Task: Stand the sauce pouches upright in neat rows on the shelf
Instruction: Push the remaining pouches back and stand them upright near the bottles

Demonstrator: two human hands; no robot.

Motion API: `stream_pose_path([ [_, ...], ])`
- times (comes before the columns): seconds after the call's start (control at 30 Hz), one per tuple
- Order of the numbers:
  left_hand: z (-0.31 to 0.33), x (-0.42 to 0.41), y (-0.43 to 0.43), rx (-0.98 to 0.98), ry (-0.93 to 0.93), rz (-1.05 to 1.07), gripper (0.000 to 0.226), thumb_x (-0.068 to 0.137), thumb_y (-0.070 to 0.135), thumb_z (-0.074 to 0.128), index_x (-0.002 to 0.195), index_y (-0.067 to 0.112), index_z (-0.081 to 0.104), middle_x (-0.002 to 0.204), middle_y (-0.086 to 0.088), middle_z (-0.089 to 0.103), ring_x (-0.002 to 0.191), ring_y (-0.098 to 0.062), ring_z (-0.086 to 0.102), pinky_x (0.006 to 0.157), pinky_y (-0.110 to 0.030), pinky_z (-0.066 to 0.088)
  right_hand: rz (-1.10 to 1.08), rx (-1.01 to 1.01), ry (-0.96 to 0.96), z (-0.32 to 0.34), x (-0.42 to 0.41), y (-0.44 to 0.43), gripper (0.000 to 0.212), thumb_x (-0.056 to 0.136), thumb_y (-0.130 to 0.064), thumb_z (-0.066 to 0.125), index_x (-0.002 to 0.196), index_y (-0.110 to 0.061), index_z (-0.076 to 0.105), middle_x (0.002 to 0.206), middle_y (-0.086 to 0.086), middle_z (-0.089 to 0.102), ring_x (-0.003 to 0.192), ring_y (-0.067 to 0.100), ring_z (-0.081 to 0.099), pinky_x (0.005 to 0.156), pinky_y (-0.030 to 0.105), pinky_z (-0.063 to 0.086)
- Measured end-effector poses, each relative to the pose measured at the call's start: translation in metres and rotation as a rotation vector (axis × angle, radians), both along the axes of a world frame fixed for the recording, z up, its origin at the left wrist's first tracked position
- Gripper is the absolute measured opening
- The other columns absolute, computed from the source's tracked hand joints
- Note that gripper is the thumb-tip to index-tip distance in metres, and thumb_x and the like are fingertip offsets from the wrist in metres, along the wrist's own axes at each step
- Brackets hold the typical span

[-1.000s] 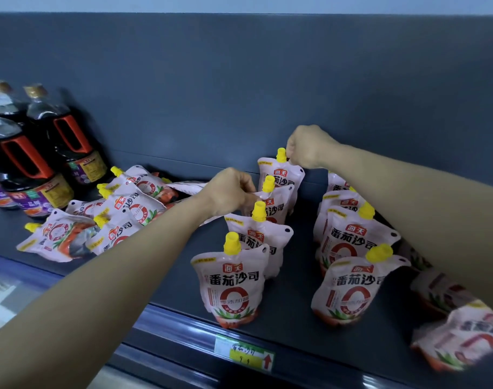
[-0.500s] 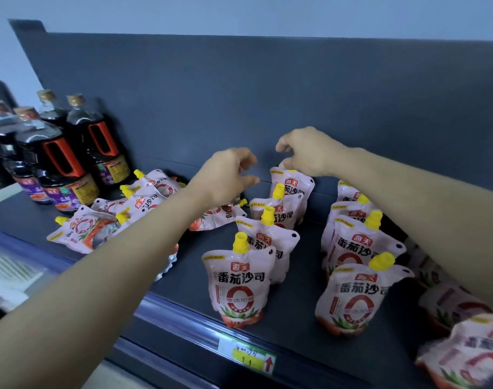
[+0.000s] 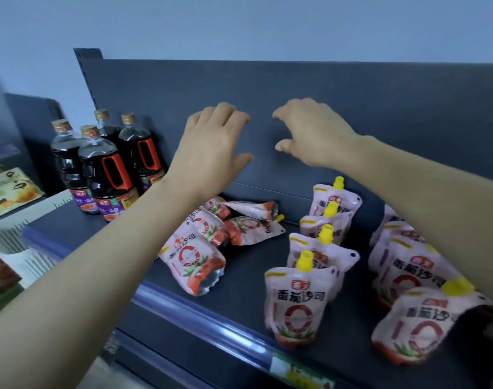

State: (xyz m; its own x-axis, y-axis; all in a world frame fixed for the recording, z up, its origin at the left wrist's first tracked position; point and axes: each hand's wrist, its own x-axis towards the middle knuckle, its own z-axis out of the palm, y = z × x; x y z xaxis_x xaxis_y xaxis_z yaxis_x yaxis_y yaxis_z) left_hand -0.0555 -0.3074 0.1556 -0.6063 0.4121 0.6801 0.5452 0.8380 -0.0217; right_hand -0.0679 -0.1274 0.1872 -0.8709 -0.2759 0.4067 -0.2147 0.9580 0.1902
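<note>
I've let go of the rear pouch (image 3: pixel 335 203); left hand (image 3: pixel 211 147) and right hand (image 3: pixel 312 133) lifted clear, grip loose and empty; row (image 3: pixel 321 248) stands; toppled pile (image 3: pixel 208 242) likely next.

Pink pouches (image 3: pixel 297 301), yellow caps (image 3: pixel 305 260); dark bottles (image 3: pixel 106 175), orange handles (image 3: pixel 112 171)
</note>
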Motion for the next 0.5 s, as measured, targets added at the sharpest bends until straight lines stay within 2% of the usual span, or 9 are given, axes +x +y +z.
stream_pose_path([
  [0.3, -0.018, -0.028, -0.085, -0.059, -0.062, -0.058, 0.054, 0.076, 0.027, 0.071, 0.121, 0.006, 0.052, 0.121, -0.015, 0.054, 0.111, -0.037, 0.049, 0.098, -0.042, 0.03, -0.094, 0.044, -0.134, -0.029, -0.031, -0.083, 0.043, 0.09, -0.03, 0.06, 0.126, -0.009, 0.053, 0.121, 0.013, 0.057, 0.113, 0.034, 0.052, 0.089, 0.041, 0.042],
  [0.5, -0.043, -0.053, -0.111, -0.096, -0.143, -0.137, 0.054, 0.077, 0.028, 0.071, 0.122, 0.006, 0.052, 0.12, -0.015, 0.054, 0.11, -0.036, 0.048, 0.098, -0.041, 0.029, -0.209, 0.035, -0.264, -0.057, -0.055, -0.105, 0.041, 0.089, -0.026, 0.06, 0.124, -0.008, 0.055, 0.122, 0.014, 0.059, 0.112, 0.035, 0.054, 0.088, 0.042, 0.044],
])
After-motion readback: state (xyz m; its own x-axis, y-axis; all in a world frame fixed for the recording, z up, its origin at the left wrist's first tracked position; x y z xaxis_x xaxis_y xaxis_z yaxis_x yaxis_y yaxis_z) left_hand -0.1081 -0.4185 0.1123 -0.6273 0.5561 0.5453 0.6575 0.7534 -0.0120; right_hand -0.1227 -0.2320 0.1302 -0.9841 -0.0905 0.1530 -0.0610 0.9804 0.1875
